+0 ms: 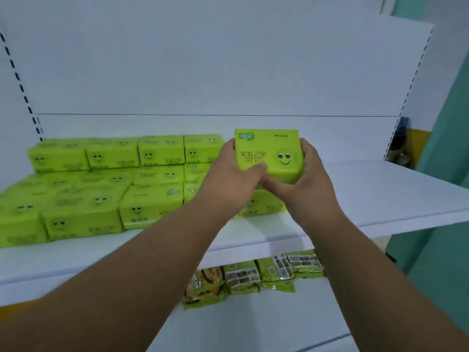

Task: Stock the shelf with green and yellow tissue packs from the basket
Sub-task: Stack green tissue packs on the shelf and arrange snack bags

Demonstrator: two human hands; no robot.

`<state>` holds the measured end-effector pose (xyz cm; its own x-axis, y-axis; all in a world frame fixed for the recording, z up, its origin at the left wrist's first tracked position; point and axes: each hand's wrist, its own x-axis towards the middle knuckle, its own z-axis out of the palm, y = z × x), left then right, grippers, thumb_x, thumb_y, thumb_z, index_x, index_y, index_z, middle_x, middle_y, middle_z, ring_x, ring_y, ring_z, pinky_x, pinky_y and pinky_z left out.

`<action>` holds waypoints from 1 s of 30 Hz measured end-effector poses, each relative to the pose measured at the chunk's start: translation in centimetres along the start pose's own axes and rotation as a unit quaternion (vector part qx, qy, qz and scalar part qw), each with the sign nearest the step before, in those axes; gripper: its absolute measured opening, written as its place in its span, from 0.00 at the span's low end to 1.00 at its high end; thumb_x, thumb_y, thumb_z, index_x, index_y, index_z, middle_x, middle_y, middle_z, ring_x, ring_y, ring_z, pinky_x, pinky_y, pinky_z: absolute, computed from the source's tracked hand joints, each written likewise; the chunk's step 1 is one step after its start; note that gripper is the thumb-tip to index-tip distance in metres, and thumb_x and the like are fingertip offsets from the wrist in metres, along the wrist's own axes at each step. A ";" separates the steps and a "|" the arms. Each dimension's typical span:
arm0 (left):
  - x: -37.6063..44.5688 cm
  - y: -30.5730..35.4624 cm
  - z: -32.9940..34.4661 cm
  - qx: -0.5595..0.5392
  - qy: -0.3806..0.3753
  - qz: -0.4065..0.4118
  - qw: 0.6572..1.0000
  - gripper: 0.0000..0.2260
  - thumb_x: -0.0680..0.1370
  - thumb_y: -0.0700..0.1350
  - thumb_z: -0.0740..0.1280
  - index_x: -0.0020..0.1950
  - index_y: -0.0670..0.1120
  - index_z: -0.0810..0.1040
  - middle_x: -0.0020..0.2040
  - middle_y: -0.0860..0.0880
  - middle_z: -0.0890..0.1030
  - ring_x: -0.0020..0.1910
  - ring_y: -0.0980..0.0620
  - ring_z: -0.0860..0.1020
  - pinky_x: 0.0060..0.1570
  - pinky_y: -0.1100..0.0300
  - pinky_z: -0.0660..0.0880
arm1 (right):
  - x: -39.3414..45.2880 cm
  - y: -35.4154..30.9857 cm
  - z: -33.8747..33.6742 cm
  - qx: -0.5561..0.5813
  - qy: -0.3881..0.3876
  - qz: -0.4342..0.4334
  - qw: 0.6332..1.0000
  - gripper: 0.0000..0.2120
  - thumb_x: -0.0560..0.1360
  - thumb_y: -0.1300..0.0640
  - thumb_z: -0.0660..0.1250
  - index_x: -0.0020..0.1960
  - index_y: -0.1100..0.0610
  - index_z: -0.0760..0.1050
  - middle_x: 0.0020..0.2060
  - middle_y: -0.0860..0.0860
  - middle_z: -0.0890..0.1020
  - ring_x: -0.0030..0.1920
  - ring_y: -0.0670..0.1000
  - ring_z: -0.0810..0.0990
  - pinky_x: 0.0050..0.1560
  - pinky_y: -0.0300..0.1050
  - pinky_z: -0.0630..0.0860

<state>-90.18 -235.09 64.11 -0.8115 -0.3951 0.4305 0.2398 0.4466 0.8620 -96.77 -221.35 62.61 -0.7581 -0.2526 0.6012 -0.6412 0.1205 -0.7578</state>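
Note:
A green-yellow tissue pack [269, 151] with a smiley face is held over the white shelf [380, 194], its printed face tilted toward me. My left hand [233, 174] grips its left side and my right hand [302, 171] grips its right side and underside. Just below it another tissue pack [264, 203] lies on the shelf, partly hidden by my hands. Several stocked tissue packs [101, 189] fill the shelf's left half in rows, stacked two high at the back. The basket is out of view.
The shelf's right half is bare white board up to its right edge. On the lower shelf [253, 321] lie several green snack bags [251, 275]. A teal wall [441, 174] stands to the right of the shelving.

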 end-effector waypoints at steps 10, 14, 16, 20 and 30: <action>12.3 -3.2 -3.7 0.274 -0.106 0.015 0.956 0.15 0.72 0.52 0.75 0.56 0.51 0.81 0.53 0.53 0.83 0.48 0.52 0.81 0.49 0.51 0.80 | 10.5 5.2 3.8 -0.156 -0.032 0.062 0.985 0.33 0.65 0.40 0.77 0.66 0.42 0.68 0.48 0.37 0.74 0.44 0.37 0.73 0.37 0.33 0.67; 15.3 -5.2 -4.0 0.390 -0.103 0.036 0.914 0.19 0.73 0.53 0.74 0.62 0.48 0.79 0.58 0.49 0.81 0.56 0.49 0.79 0.57 0.51 0.76 | 13.7 7.4 5.2 -0.208 -0.089 0.092 0.970 0.30 0.67 0.41 0.77 0.64 0.44 0.69 0.45 0.41 0.74 0.42 0.42 0.74 0.35 0.40 0.69; 16.2 -6.3 -4.2 0.446 -0.088 0.057 0.889 0.25 0.73 0.55 0.73 0.68 0.49 0.75 0.63 0.48 0.78 0.63 0.47 0.75 0.62 0.52 0.72 | 15.1 8.2 5.5 -0.245 -0.117 0.095 0.958 0.28 0.69 0.42 0.75 0.65 0.46 0.69 0.49 0.46 0.75 0.44 0.48 0.75 0.39 0.43 0.70; 17.8 -8.0 -4.6 0.509 -0.089 0.048 0.855 0.30 0.74 0.62 0.69 0.72 0.51 0.71 0.66 0.47 0.74 0.66 0.44 0.71 0.63 0.48 0.71 | 17.1 8.9 5.2 -0.281 -0.125 0.087 0.947 0.22 0.73 0.44 0.72 0.63 0.51 0.73 0.56 0.52 0.78 0.48 0.52 0.76 0.45 0.43 0.70; 17.7 -8.4 -3.0 0.595 -0.097 0.091 0.793 0.27 0.77 0.65 0.59 0.73 0.56 0.64 0.63 0.46 0.72 0.63 0.43 0.70 0.58 0.47 0.70 | 16.1 9.6 4.6 -0.308 -0.093 0.051 0.946 0.17 0.73 0.47 0.73 0.58 0.53 0.75 0.54 0.53 0.74 0.47 0.51 0.73 0.45 0.43 0.65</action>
<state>-104.95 -248.25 65.29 -0.9156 -0.1582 0.3696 -0.2165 0.9687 -0.1217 -114.56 -228.66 63.85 -0.8220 -0.3676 0.4349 -0.5576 0.6746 -0.4837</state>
